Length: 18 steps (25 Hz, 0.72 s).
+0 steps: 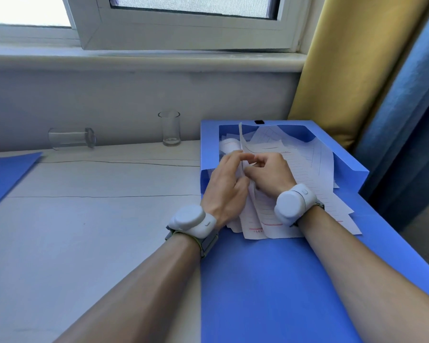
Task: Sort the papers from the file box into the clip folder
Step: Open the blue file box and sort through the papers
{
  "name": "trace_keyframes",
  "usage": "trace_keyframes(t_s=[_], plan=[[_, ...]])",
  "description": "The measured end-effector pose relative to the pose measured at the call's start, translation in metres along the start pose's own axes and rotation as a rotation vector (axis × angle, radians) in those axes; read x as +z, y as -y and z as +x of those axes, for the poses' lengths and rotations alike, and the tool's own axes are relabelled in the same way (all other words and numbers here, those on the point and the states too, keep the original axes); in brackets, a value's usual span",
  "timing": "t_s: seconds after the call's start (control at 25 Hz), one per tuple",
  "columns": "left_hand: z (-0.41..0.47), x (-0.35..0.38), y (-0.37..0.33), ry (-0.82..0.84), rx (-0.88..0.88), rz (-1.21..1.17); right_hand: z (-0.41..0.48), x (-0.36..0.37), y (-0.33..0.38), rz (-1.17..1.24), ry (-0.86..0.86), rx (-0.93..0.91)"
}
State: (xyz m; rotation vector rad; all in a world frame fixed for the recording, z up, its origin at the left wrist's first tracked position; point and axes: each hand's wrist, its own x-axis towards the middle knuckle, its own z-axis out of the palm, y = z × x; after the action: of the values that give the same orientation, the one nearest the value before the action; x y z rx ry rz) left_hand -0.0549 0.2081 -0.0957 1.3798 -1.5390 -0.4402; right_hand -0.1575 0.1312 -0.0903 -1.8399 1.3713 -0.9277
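Pinching now: left grip (227, 184) curls fingers on edge of upright sheet (242, 142); right grip (270, 177) seems to pinch it from other side. Both work over papers (312, 174) heaped in file box (352, 167). Far left on counter (97, 231), clip folder (5, 174) lies well apart. Best play: peel single sheet free, lift straight, don't drag heap.

The left hand (227, 186) and right hand (270, 177) pinched a lined sheet (242, 137), held on edge over the open blue file box (344, 160). Loose papers (310, 174) spilled onto the box's lid (270, 280). A blue folder (5, 174) lay on the table (97, 219), well to the left. By the wall, one glass (169, 128) stood upright and another glass (71, 138) lay sideways.
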Motion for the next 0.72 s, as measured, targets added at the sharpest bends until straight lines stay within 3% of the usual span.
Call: trace_keyframes(t_s=[0.4, 0.72], plan=[[0.0016, -0.0007, 0.0006, 0.008, -0.023, -0.014, -0.0062, -0.0017, 0.0076, 0.157, 0.126, -0.031], [-0.0012, -0.0005, -0.0051, 0.069, -0.009, -0.057, -0.0049, 0.0013, 0.0048, 0.031, 0.152, -0.053]])
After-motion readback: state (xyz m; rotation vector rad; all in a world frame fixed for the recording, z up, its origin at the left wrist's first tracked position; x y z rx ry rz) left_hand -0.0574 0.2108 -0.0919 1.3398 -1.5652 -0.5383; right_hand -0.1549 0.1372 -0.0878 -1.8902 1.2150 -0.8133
